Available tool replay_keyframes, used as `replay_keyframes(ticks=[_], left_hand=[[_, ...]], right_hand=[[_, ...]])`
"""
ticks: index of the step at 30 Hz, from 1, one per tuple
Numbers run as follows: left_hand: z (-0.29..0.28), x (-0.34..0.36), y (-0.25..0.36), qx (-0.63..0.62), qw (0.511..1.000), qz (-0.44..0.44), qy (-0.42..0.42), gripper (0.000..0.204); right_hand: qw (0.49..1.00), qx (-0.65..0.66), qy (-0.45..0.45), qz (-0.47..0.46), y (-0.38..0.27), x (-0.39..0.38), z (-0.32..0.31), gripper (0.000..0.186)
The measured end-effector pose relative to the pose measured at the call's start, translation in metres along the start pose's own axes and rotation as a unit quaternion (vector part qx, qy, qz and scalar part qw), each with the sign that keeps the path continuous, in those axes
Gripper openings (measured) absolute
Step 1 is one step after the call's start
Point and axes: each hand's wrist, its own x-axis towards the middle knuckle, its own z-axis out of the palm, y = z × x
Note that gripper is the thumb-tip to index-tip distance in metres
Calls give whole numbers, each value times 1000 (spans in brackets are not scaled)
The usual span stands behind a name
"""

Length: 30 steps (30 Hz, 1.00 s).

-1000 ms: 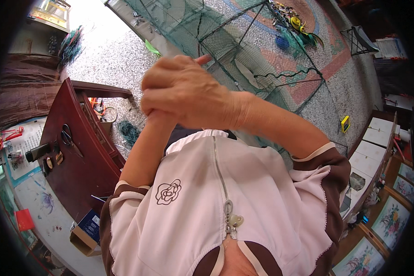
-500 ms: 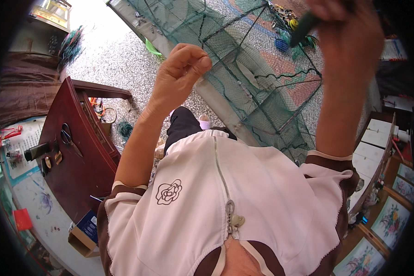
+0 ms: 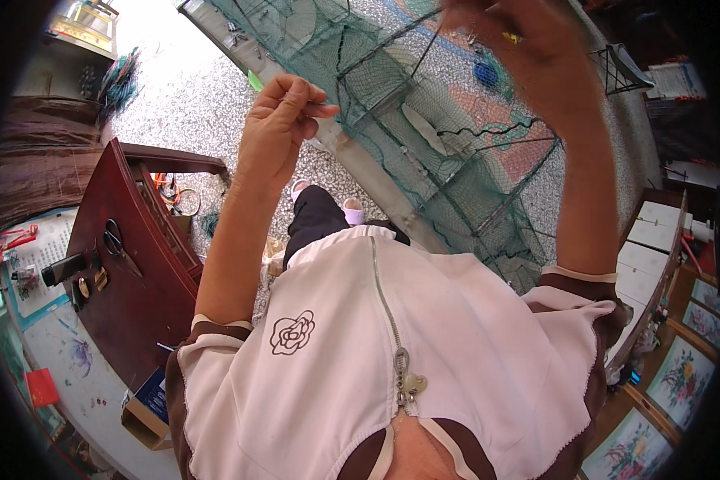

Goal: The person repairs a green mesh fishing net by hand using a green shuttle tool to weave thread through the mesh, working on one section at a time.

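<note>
My left hand (image 3: 284,116) is raised at the centre left, thumb and fingers pinched together. What lies in the pinch is too small to name. Up at the top right, my right hand (image 3: 528,56) is smeared by motion, and its fingers cannot be read. Beyond and between both hands stretches a green mesh net cage (image 3: 392,104) on dark frame rods, with a dark wavy cord (image 3: 488,128) across it. A long grey board (image 3: 352,164) runs slantwise along the near side of the net.
On the left is a dark red wooden table (image 3: 132,320) with scissors (image 3: 120,246) and a black case (image 3: 64,270) on it. An open cardboard box (image 3: 146,416) stands near its front. A blue ball of twine (image 3: 485,74) lies beyond the net. White drawers (image 3: 648,244) stand at right.
My left hand has shifted slightly left, with its wrist turned. My right hand has swung left and up; the dark green tool seen in it earlier no longer shows.
</note>
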Motion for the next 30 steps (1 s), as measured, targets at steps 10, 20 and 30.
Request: replay_keyframes(ticks=[10, 20, 30], left_hand=[[0, -2, -13, -9, 999, -31, 8, 14], [-9, -2, -27, -115, 988, -99, 26, 12], [-19, 1, -51, -293, 946, -137, -13, 11]], right_hand=[[966, -135, -220, 29, 33, -48, 48, 8], [980, -2, -184, 72, 38, -54, 75, 12], [988, 3, -156, 14, 27, -56, 101, 9]])
